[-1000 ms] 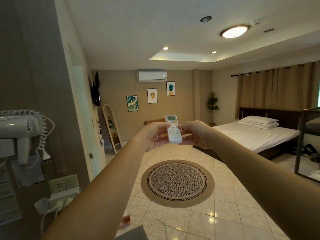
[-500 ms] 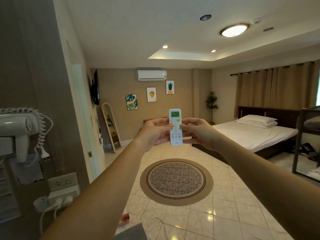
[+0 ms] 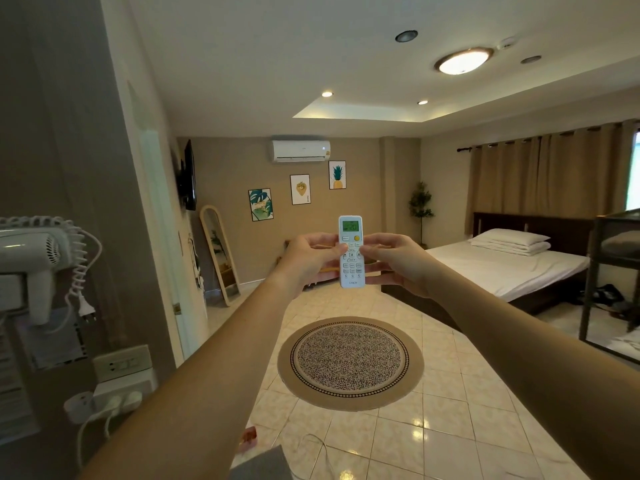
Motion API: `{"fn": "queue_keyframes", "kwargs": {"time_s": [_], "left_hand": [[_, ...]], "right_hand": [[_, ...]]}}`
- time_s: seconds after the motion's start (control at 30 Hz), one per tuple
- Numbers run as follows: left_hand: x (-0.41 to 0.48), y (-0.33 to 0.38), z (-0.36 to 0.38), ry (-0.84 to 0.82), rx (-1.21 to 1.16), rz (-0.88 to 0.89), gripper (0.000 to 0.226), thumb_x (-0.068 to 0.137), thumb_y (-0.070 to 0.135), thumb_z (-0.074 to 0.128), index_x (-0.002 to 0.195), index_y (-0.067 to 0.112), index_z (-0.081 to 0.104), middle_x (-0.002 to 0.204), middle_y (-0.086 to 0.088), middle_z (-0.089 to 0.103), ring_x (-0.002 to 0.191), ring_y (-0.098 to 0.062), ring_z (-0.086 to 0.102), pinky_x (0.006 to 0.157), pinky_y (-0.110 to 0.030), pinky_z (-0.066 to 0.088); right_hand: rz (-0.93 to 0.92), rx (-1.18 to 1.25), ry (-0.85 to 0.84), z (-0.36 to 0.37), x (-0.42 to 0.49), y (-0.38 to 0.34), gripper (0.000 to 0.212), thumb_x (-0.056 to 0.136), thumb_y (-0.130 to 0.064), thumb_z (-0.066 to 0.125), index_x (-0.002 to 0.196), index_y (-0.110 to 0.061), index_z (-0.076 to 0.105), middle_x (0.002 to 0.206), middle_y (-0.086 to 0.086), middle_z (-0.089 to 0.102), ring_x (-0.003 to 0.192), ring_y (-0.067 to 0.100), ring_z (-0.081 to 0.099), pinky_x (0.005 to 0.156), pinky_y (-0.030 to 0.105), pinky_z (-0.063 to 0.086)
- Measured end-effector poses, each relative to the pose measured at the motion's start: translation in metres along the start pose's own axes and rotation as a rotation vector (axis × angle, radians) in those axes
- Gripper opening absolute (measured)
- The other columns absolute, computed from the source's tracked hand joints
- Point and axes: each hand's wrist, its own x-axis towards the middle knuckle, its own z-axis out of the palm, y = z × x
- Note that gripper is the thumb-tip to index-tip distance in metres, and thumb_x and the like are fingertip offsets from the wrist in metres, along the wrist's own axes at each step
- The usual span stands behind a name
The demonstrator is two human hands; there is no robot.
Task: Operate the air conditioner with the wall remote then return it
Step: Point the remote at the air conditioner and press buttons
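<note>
A white remote (image 3: 351,268) with a lit green screen stands upright at arm's length in the middle of the view, screen end up. My left hand (image 3: 310,259) grips its left side and my right hand (image 3: 398,261) grips its right side, both thumbs resting on the buttons. High on the far wall hangs the white air conditioner (image 3: 300,151), above and slightly left of the remote. The remote's wall holder is not in view.
A hair dryer (image 3: 33,261) with a coiled cord hangs on the left wall above a socket (image 3: 122,362) with plugs. A round rug (image 3: 349,362) lies on the tiled floor. A bed (image 3: 502,268) and a dark metal rack (image 3: 613,271) stand at the right.
Both hands have raised the remote and tipped it upright, so its lit screen now faces me. The view has shifted slightly.
</note>
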Motion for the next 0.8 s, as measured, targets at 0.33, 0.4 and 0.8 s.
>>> {"fn": "queue_keyframes", "kwargs": {"time_s": [0.33,0.4,0.8], "left_hand": [[-0.010,-0.005,0.000,0.052,-0.013,0.038,0.022,0.094,0.009,0.079,0.115,0.015,0.075,0.106,-0.008,0.082,0.090,-0.017,0.082,0.076,-0.034,0.068],[-0.013,-0.006,-0.003,0.077,-0.016,0.042,0.021,0.094,0.009,0.080,0.113,0.016,0.076,0.108,-0.009,0.083,0.095,-0.022,0.082,0.084,-0.040,0.068],[-0.048,-0.014,-0.034,0.192,0.023,0.057,0.036,0.092,0.011,0.082,0.127,0.015,0.075,0.116,-0.008,0.082,0.102,-0.024,0.082,0.082,-0.037,0.068]], "right_hand": [[-0.055,-0.040,-0.017,0.005,-0.008,-0.003,0.024,0.102,-0.013,0.067,0.126,-0.016,0.068,0.114,0.016,0.078,0.093,0.025,0.082,0.071,0.038,0.068],[-0.063,-0.045,-0.029,0.008,-0.008,-0.004,0.024,0.102,-0.013,0.067,0.126,-0.015,0.068,0.115,0.017,0.077,0.090,0.024,0.082,0.071,0.037,0.068],[-0.117,-0.064,-0.133,0.043,-0.005,0.004,0.027,0.101,-0.013,0.067,0.128,-0.013,0.066,0.116,0.015,0.076,0.107,0.031,0.078,0.093,0.055,0.063]]}}
